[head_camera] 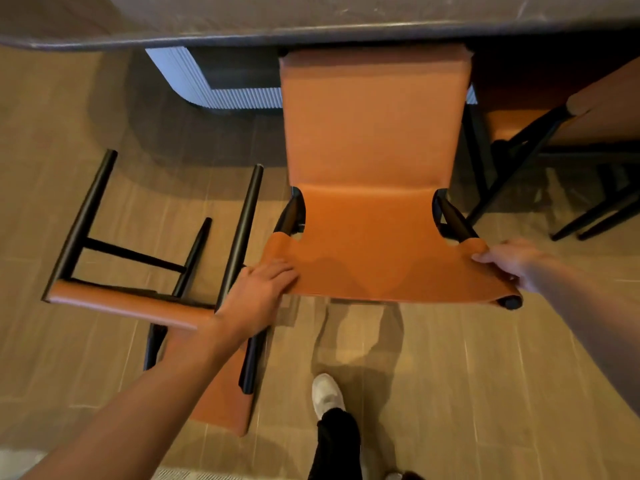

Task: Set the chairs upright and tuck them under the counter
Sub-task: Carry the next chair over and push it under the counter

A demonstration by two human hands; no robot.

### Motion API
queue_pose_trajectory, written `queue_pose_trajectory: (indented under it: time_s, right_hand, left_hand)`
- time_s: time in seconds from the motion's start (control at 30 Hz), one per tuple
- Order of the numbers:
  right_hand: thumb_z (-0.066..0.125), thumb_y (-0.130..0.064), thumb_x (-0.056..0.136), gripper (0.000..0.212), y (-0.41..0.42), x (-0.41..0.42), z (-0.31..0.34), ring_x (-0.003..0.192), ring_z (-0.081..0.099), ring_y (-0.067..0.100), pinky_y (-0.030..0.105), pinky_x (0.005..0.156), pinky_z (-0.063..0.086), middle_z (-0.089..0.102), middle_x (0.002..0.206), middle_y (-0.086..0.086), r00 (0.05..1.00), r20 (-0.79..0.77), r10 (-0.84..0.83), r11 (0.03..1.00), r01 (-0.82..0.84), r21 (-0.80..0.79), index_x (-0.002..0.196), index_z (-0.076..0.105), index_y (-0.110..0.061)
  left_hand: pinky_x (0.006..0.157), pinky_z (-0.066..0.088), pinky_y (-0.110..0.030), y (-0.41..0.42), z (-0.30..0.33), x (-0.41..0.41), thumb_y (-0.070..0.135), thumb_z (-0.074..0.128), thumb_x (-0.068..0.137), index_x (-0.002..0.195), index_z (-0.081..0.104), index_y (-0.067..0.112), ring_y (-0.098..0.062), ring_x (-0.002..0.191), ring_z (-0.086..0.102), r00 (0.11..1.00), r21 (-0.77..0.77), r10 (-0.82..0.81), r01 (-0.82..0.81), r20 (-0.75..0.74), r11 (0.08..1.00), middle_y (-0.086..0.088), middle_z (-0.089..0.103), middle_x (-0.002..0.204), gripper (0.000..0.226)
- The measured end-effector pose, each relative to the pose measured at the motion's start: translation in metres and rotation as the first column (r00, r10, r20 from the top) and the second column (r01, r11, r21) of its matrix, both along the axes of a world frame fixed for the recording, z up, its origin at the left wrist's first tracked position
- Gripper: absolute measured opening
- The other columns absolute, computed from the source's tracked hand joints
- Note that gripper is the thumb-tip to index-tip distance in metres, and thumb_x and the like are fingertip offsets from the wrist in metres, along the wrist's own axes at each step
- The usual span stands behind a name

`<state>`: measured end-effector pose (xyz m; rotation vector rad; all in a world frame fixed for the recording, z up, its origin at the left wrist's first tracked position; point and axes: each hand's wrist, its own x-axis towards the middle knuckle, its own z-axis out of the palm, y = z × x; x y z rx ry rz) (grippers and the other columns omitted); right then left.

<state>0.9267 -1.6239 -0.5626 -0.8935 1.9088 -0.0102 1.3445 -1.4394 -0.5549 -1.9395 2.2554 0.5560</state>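
Beige floor tiles point(450, 358) are seen below an upright chair point(374, 133), smooth orange leather, partly under the grey counter point(311, 19); its backrest top is grasped by the left hand point(258, 292) and right hand point(509, 261). Beside the left fingers a second chair point(145, 299) is lying tipped over.

We look down at an orange chair point(374, 140) standing upright, its seat partly under the grey counter point(311, 26). Our left hand point(258, 292) holds the left corner of its back, and our right hand point(509, 263) holds the right corner. Just beside it on the left, a second orange chair point(138, 303) lies tipped over on the tiled floor point(485, 375), black legs pointing at the counter. A third chair point(554, 126) stands on the right. One white shoe point(327, 394) shows below.
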Motion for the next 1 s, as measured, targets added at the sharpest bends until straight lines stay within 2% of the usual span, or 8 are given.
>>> queue_pose_trajectory:
  time_s: [0.07, 0.17, 0.23, 0.33, 0.4, 0.6, 0.83, 1.0]
  right_hand:
    - [0.076, -0.027, 0.091, 0.047, -0.024, 0.011, 0.019, 0.099, 0.061, 0.034, 0.045, 0.086, 0.05, 0.065, 0.116, 0.015, 0.983, -0.108, 0.15, 0.983, -0.16, -0.085, 0.129, 0.059, -0.005]
    - [0.073, -0.043, 0.091, 0.044, -0.053, 0.026, 0.056, 0.096, 0.063, 0.025, 0.033, 0.077, 0.049, 0.07, 0.113, 0.008, 0.806, -0.359, 0.471, 0.824, -0.547, -0.146, 0.124, 0.068, -0.014]
    - [0.065, -0.066, 0.088, 0.055, -0.065, 0.029, 0.077, 0.097, 0.062, 0.019, 0.027, 0.073, 0.045, 0.067, 0.112, 0.0, 0.711, -0.341, 0.615, 0.714, -0.686, -0.142, 0.123, 0.067, -0.024]
    - [0.06, -0.086, 0.073, 0.088, -0.091, 0.023, 0.098, 0.127, 0.05, 0.026, 0.029, 0.092, 0.041, 0.049, 0.141, 0.007, 0.594, -0.3, 0.747, 0.596, -0.798, -0.095, 0.139, 0.058, -0.027]
    - [0.07, -0.081, 0.069, 0.093, -0.113, 0.022, 0.105, 0.128, 0.048, 0.027, 0.032, 0.1, 0.043, 0.042, 0.144, 0.007, 0.524, -0.299, 0.797, 0.532, -0.845, -0.063, 0.143, 0.052, -0.027]
    - [0.067, -0.01, 0.092, 0.033, -0.174, 0.034, 0.104, 0.094, 0.057, 0.024, 0.034, 0.082, 0.054, 0.045, 0.118, 0.005, 0.39, -0.571, 0.723, 0.375, -0.915, -0.15, 0.12, 0.055, -0.023]
    - [0.069, -0.011, 0.091, 0.032, -0.253, 0.051, 0.122, 0.097, 0.058, 0.024, 0.034, 0.08, 0.052, 0.046, 0.109, 0.001, 0.402, -0.562, 0.723, 0.362, -0.913, -0.188, 0.119, 0.057, -0.02]
    - [0.067, -0.01, 0.092, 0.022, -0.302, 0.061, 0.13, 0.086, 0.058, 0.02, 0.032, 0.072, 0.05, 0.047, 0.105, 0.0, 0.437, -0.521, 0.733, 0.394, -0.897, -0.2, 0.109, 0.059, -0.021]
  left_hand:
    - [0.112, 0.039, -0.049, -0.026, 0.015, 0.011, 0.018, 0.064, 0.088, 0.141, 0.06, 0.019, -0.022, 0.144, 0.044, 0.999, -0.03, 0.013, -0.014, -0.044, 0.999, -0.002, 0.054, 0.15, 0.054]
    - [0.111, 0.042, -0.051, -0.076, 0.039, 0.021, 0.007, 0.066, 0.088, 0.135, 0.066, 0.014, -0.024, 0.138, 0.052, 0.994, -0.069, 0.003, -0.011, -0.109, 0.998, -0.006, 0.06, 0.144, 0.047]
    - [0.115, 0.04, -0.046, -0.109, 0.053, 0.025, -0.002, 0.067, 0.088, 0.132, 0.068, 0.013, -0.023, 0.135, 0.055, 0.993, -0.099, 0.026, -0.038, -0.118, 0.994, -0.006, 0.064, 0.139, 0.047]
    - [0.115, 0.041, -0.042, -0.16, 0.076, 0.029, -0.011, 0.068, 0.085, 0.122, 0.074, 0.007, -0.028, 0.125, 0.064, 0.981, -0.135, 0.093, -0.117, -0.173, 0.984, -0.012, 0.071, 0.127, 0.041]
    - [0.112, 0.041, -0.038, -0.185, 0.089, 0.031, -0.009, 0.068, 0.086, 0.12, 0.075, 0.006, -0.028, 0.123, 0.065, 0.986, -0.123, 0.084, -0.102, -0.147, 0.987, -0.012, 0.072, 0.124, 0.037]
    - [0.097, 0.05, -0.034, -0.257, 0.1, 0.047, 0.002, 0.064, 0.092, 0.108, 0.073, 0.013, -0.024, 0.109, 0.064, 0.993, -0.064, 0.105, -0.109, -0.062, 0.992, -0.006, 0.071, 0.111, 0.022]
    - [0.081, 0.044, -0.024, -0.338, 0.111, 0.069, 0.008, 0.063, 0.093, 0.091, 0.066, 0.031, -0.01, 0.093, 0.059, 0.988, -0.074, 0.103, -0.112, -0.119, 0.991, 0.014, 0.063, 0.094, 0.024]
    - [0.087, 0.049, -0.025, -0.387, 0.112, 0.086, 0.019, 0.061, 0.097, 0.098, 0.065, 0.041, -0.003, 0.096, 0.057, 0.983, -0.024, 0.079, -0.084, -0.163, 0.996, 0.018, 0.063, 0.099, 0.022]
